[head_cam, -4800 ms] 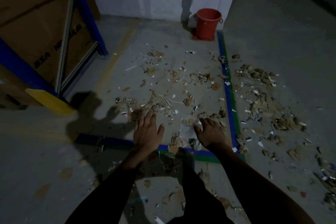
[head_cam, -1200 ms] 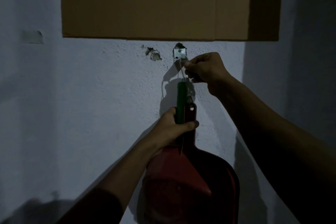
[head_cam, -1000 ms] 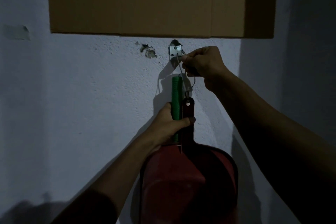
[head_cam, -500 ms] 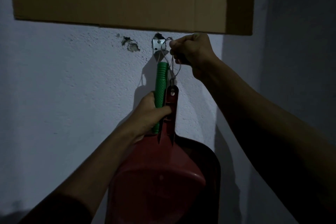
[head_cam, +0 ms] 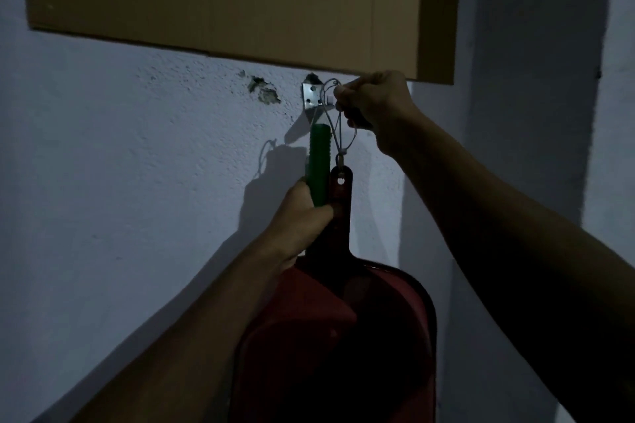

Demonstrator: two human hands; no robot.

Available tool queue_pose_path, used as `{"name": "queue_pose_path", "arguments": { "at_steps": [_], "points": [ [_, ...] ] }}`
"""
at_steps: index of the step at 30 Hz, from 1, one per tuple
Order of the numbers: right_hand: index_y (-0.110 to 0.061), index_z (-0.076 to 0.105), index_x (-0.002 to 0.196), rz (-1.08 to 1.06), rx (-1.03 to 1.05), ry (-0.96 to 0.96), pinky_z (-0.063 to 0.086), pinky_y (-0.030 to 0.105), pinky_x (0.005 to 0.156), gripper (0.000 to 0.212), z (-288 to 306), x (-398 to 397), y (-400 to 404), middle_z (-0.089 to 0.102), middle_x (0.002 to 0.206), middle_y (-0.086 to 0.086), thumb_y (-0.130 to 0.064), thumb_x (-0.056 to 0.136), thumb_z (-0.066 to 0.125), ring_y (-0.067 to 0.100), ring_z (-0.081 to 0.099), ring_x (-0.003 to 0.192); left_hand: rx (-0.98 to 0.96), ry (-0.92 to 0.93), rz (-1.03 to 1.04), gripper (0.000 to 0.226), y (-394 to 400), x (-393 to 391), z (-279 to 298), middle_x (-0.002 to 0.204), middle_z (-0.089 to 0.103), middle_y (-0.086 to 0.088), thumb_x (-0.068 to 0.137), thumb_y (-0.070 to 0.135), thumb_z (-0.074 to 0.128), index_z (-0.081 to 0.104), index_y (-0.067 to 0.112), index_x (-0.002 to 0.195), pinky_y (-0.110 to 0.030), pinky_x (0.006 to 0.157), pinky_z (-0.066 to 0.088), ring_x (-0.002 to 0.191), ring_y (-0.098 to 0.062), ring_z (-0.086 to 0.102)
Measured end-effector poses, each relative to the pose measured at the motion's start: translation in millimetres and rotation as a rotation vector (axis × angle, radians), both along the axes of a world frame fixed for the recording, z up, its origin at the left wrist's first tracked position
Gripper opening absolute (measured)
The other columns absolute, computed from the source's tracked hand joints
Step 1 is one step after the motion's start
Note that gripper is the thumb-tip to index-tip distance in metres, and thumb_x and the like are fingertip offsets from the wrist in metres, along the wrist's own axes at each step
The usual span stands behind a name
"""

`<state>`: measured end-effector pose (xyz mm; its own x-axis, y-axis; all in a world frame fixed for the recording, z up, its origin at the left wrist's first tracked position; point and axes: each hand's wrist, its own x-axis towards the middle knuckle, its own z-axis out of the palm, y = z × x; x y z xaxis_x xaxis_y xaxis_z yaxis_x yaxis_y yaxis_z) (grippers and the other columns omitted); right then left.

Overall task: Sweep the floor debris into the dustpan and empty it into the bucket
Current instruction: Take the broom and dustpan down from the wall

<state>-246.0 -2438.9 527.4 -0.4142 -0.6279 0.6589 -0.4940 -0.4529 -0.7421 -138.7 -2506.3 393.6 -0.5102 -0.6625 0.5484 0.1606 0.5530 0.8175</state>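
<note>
Fingers of the right hand (head_cam: 374,103) pinch the wire loop (head_cam: 338,127) beside the metal wall bracket (head_cam: 312,96); the loop has risen toward the bracket tip within the last 1 second, so release appears imminent. Fingers of the left hand (head_cam: 302,220) grip the green brush handle (head_cam: 319,165) together with the red dustpan (head_cam: 343,336), which hangs against the wall. No sweeping is possible until both tools are free.

Red dustpan (head_cam: 343,336) hangs upright vs wall, handle up, wire loop (head_cam: 338,127) thru handle hole. Green brush handle (head_cam: 319,165) upright just beside it
</note>
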Motion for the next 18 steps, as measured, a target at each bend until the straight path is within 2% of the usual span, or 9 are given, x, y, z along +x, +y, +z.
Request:
{"name": "queue_pose_path", "arguments": {
  "at_steps": [4,7,10,11,13,15,18],
  "points": [
    [-0.006,0.067,0.083,-0.063,0.093,-0.061,0.053,0.023,0.061,0.013,-30,3,22,0.065,0.080,0.006,-0.009,0.094,0.060,0.013,0.057,0.068,0.061,-0.051,-0.080,0.025,13,4,-33,0.089,0.065,-0.006,0.087,0.008,0.064,0.055,0.019,0.108,-0.027,0.064,0.056,0.071,-0.011,0.064],
    [-0.005,0.063,0.085,-0.069,0.177,-0.146,0.048,0.022,0.054,0.011,-53,1,49,0.062,0.081,0.005,-0.009,0.095,0.058,0.013,0.053,0.067,0.083,-0.080,-0.187,0.031,28,5,-58,0.096,0.066,-0.005,0.087,0.009,0.066,0.053,0.032,0.102,-0.030,0.071,0.059,0.082,-0.015,0.066],
    [-0.007,0.059,0.092,-0.051,0.253,-0.247,0.043,0.020,0.049,0.006,-81,1,84,0.062,0.079,0.003,-0.009,0.095,0.054,0.010,0.050,0.063,0.051,-0.137,-0.287,0.028,47,6,-89,0.099,0.064,-0.012,0.088,0.006,0.065,0.054,0.027,0.102,-0.039,0.075,0.059,0.086,-0.021,0.066],
    [-0.007,0.059,0.095,-0.058,0.272,-0.272,0.043,0.019,0.048,0.006,-91,2,99,0.062,0.079,0.003,-0.010,0.095,0.053,0.009,0.050,0.063,0.036,-0.162,-0.321,0.027,55,6,-101,0.098,0.063,-0.013,0.088,0.004,0.065,0.053,0.024,0.102,-0.037,0.074,0.058,0.084,-0.018,0.065],
    [-0.008,0.059,0.098,-0.077,0.316,-0.310,0.043,0.017,0.048,0.008,-112,5,127,0.061,0.081,0.003,-0.011,0.096,0.052,0.008,0.051,0.063,0.012,-0.214,-0.364,0.031,72,4,-122,0.094,0.060,-0.004,0.088,0.002,0.065,0.050,0.026,0.101,-0.022,0.067,0.056,0.076,-0.003,0.061],
    [-0.008,0.058,0.097,-0.109,0.363,-0.348,0.043,0.017,0.049,0.009,-131,11,155,0.060,0.082,0.004,-0.012,0.098,0.051,0.008,0.052,0.063,-0.001,-0.293,-0.391,0.040,92,0,-141,0.095,0.055,0.008,0.086,0.002,0.066,0.045,0.026,0.111,-0.012,0.064,0.050,0.079,0.002,0.055],
    [-0.006,0.059,0.093,-0.188,0.391,-0.386,0.044,0.018,0.050,0.010,-159,19,196,0.058,0.079,0.005,-0.010,0.099,0.051,0.009,0.052,0.062,-0.018,-0.387,-0.494,0.051,125,-1,-171,0.099,0.054,0.008,0.087,0.000,0.063,0.041,0.016,0.130,-0.018,0.074,0.046,0.088,-0.004,0.054]
  ]
}}
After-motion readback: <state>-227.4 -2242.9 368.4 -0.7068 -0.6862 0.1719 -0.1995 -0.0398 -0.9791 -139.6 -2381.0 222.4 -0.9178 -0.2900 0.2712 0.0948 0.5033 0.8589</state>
